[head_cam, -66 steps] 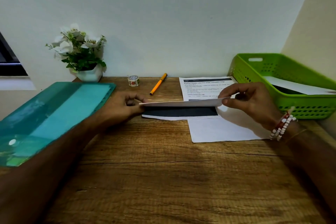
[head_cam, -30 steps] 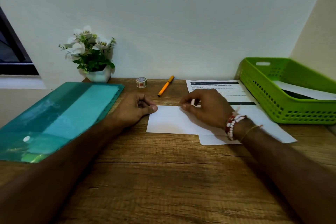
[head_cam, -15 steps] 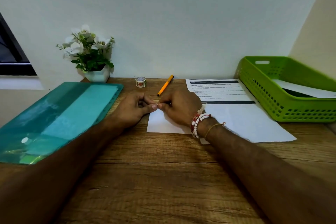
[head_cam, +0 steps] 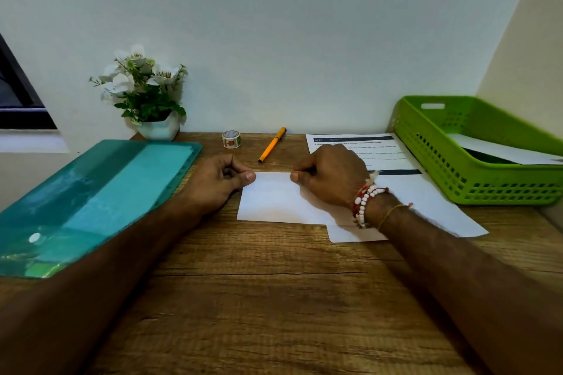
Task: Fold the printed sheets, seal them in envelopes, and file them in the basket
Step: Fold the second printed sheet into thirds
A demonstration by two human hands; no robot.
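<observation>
A folded white sheet (head_cam: 274, 201) lies flat on the wooden desk (head_cam: 274, 298) at the middle. My left hand (head_cam: 216, 183) holds its top left corner under the thumb tip, fingers curled. My right hand (head_cam: 332, 176) pinches the sheet's top folded edge a little right of the left hand, fingers curled. A printed sheet (head_cam: 365, 143) lies partly under the folded one and under my right wrist. The green basket (head_cam: 457, 179) stands at the right with white paper (head_cam: 502, 152) inside.
A teal plastic folder (head_cam: 91, 198) covers the desk's left side. A small tape roll (head_cam: 231, 139) and an orange pen (head_cam: 272, 144) lie near the back wall. A potted white flower (head_cam: 146, 94) stands at the back left.
The raised flap was brought down and the sheet now lies folded flat. My right hand slid left along the top edge to meet my left hand, then moved back to the right.
</observation>
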